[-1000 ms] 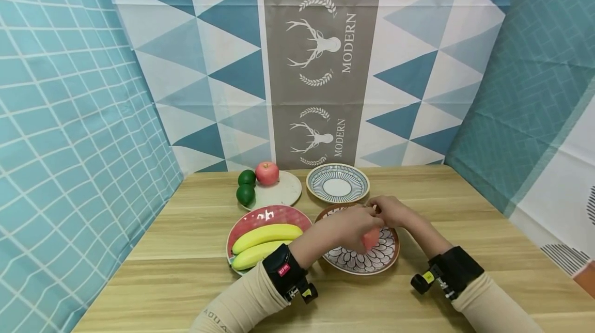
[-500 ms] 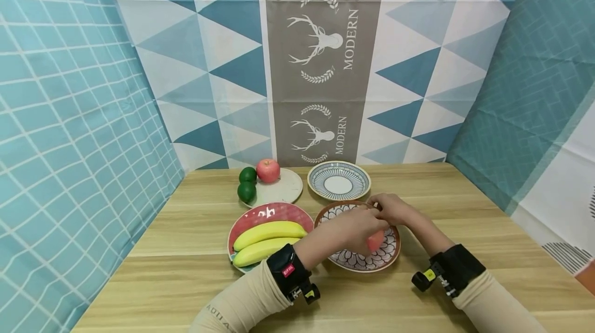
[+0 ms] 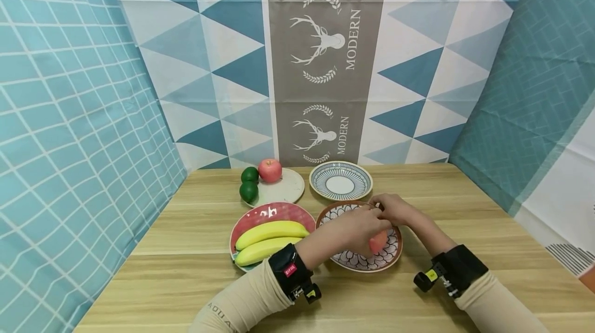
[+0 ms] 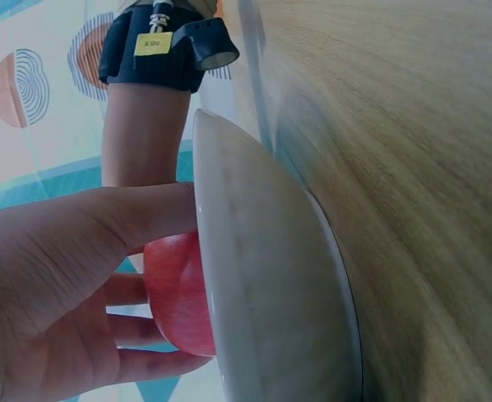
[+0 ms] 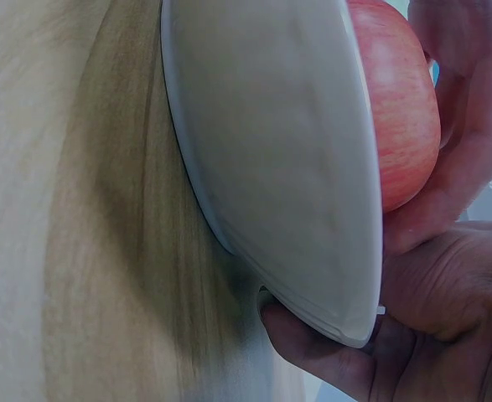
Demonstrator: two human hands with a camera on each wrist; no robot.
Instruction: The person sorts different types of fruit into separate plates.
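Note:
In the head view, my left hand [image 3: 360,228] reaches over a brown-rimmed plate [image 3: 345,259] with a petal pattern. It curls round a red apple [image 3: 378,242] inside that plate. The left wrist view shows the thumb in front of the apple [image 4: 177,293], its tip right at the rim, with the other fingers behind. At the plate's far right edge, my right hand [image 3: 391,209] grips the rim. Seen from the right wrist, the thumb lies under the pale outside of the plate [image 5: 271,151], and the apple [image 5: 401,113] stands above the rim.
Left of this plate, two bananas [image 3: 269,242] lie in a red plate [image 3: 288,210]. Behind, an off-white plate [image 3: 288,187] bears another apple [image 3: 270,170] and two green fruits [image 3: 249,191]. A blue-patterned plate [image 3: 341,184] stands at the back middle of the wooden table [image 3: 176,271].
My left hand and the apple have shifted slightly to the right inside the plate. The right hand keeps its grip on the rim. The head view has tilted a little.

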